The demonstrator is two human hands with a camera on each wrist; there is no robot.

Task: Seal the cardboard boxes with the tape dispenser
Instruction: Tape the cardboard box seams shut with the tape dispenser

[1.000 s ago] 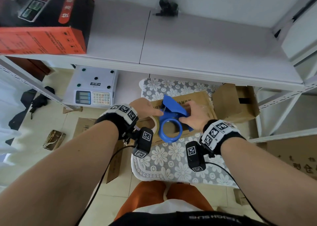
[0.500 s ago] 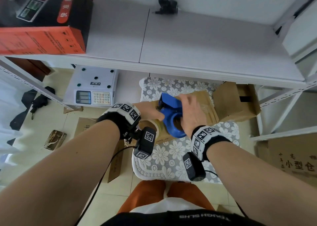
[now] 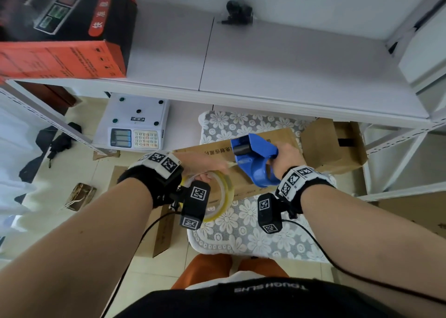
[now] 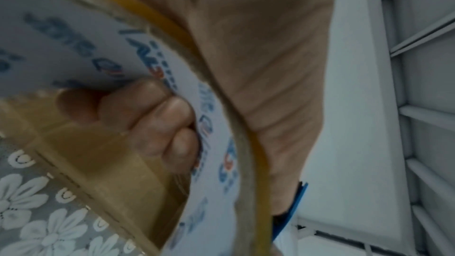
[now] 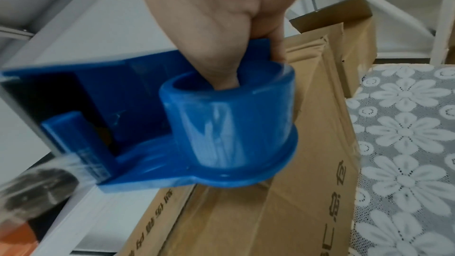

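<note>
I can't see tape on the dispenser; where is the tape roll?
In the head view, the clear yellowish tape roll is in the left hand, left of the blue plastic tape dispenser, over the flat cardboard box.

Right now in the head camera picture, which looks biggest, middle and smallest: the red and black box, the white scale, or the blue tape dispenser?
Largest to smallest, as they look:
1. red and black box, cut off by the picture's edge
2. white scale
3. blue tape dispenser
The dispenser is nearer the camera, so real sizes may differ.
</note>
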